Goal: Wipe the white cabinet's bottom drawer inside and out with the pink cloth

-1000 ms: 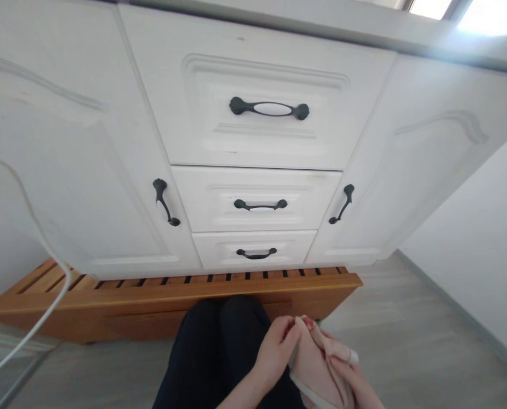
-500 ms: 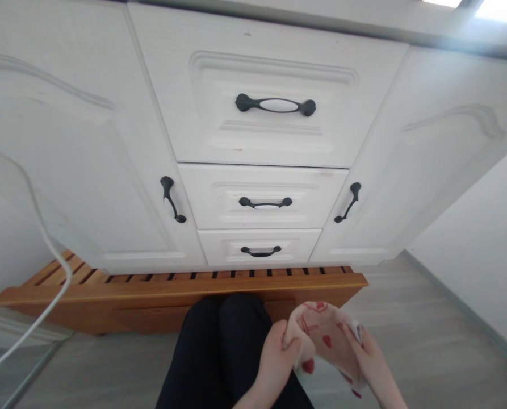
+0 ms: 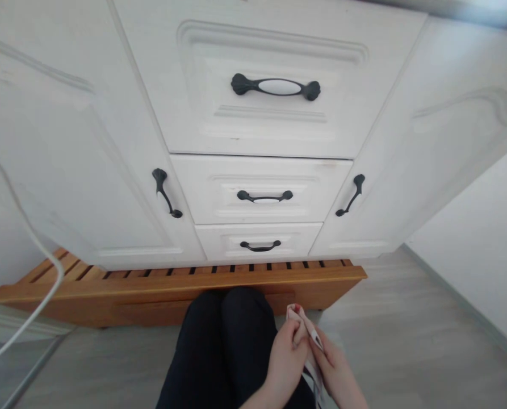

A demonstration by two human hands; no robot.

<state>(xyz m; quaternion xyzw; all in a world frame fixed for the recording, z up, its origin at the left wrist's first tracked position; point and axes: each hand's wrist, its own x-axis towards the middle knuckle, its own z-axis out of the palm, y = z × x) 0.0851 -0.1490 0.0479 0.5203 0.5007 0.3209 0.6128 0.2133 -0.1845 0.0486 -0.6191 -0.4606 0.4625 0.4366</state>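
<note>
A pale pink cloth [image 3: 302, 319] with red marks is bunched between my hands, low in the view beside my right knee. My left hand [image 3: 288, 352] is closed around its left side. My right hand [image 3: 329, 358] grips the other side, close against the left. A small white tag-like patch with dark marks [image 3: 317, 339] shows near my right fingers. The lower part of the cloth hangs below the hands and is partly hidden by them. What kind of cloth item it is cannot be made out.
A white cabinet with drawers [image 3: 265, 133] and side doors stands ahead, all closed, with dark handles [image 3: 276, 87]. Under it sits a slatted wooden bench [image 3: 159, 289]. A white cable [image 3: 36, 238] hangs at left. My legs [image 3: 223, 352] in dark trousers point at the bench.
My right hand has come leftward to meet the left. The cloth, spread in a loop between them before, is now gathered together. The view has tilted slightly downward and closer to the cabinet.
</note>
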